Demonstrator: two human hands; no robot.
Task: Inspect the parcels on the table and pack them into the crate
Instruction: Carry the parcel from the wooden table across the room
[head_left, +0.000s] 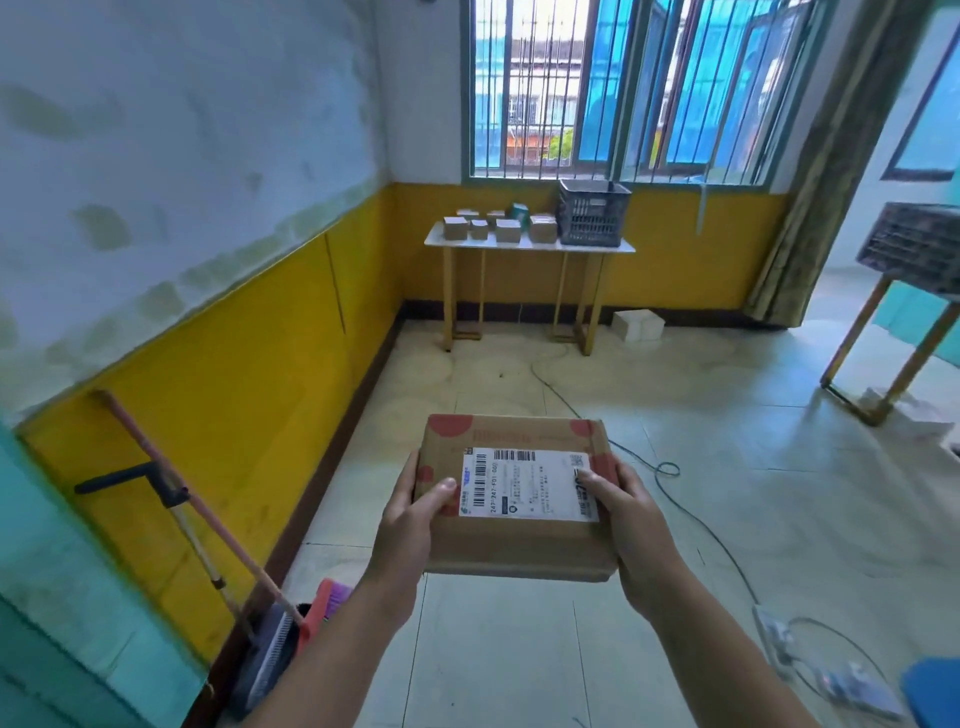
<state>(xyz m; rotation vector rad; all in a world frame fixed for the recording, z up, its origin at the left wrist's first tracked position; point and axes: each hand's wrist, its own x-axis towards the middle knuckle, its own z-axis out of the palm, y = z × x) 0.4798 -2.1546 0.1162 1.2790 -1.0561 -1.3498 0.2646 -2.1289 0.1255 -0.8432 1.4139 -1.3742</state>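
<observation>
I hold a brown cardboard parcel (519, 540) with red dots and a white shipping label in front of me, label facing up. My left hand (410, 525) grips its left side with the thumb on top. My right hand (631, 525) grips its right side, thumb on the label's edge. Far across the room a white table (530, 246) under the window carries several small cardboard parcels (506, 228) and a dark plastic crate (592, 213) at its right end.
A broom, a mop and a dustpan (280, 644) lean on the yellow wall at the left. A cable (670, 478) and a power strip (779, 639) lie on the tiled floor. A white box (638, 325) sits by the table legs. Another table (909, 312) with a second crate stands at the right.
</observation>
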